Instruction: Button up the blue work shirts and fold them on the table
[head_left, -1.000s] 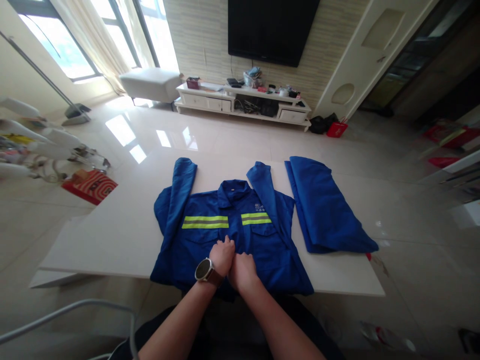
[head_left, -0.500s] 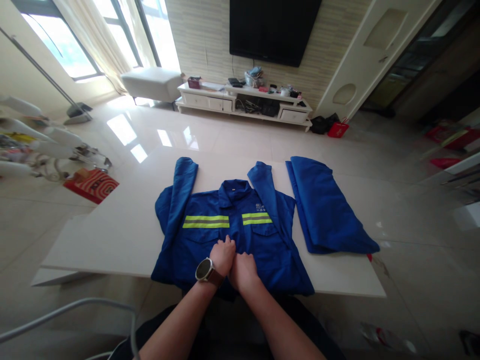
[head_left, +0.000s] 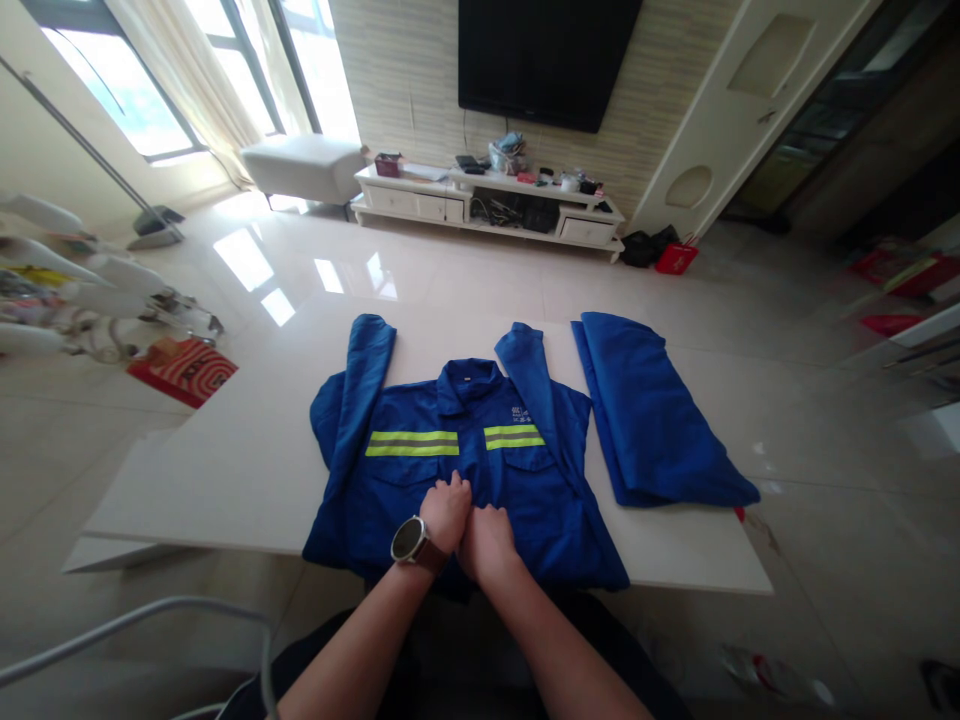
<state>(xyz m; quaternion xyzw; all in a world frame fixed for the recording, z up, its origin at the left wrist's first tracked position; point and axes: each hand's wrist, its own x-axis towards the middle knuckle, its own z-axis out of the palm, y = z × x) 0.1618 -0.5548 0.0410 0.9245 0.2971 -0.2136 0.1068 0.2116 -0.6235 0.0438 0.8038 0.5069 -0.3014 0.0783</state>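
Note:
A blue work jacket [head_left: 397, 500] lies front up on a white table [head_left: 210, 490]. Its collar points away from me, and yellow-green reflective bands cross the chest. Both sleeves are folded up over the front, cuffs past the shoulders. My left hand [head_left: 446, 508], with a watch [head_left: 408, 539] on its wrist, rests on the lower middle of the jacket, fingers curled. Against it, on the same spot, is my right hand [head_left: 487, 540], also curled. The fingertips are hidden, so whether they pinch cloth does not show.
Right of the jacket lies a folded blue garment [head_left: 652, 420], reaching past the table's edge. A red box [head_left: 182, 372] stands beyond the left edge. Near my left arm a pale curved tube [head_left: 195, 602] rises. A low TV cabinet [head_left: 420, 205] stands against the far wall.

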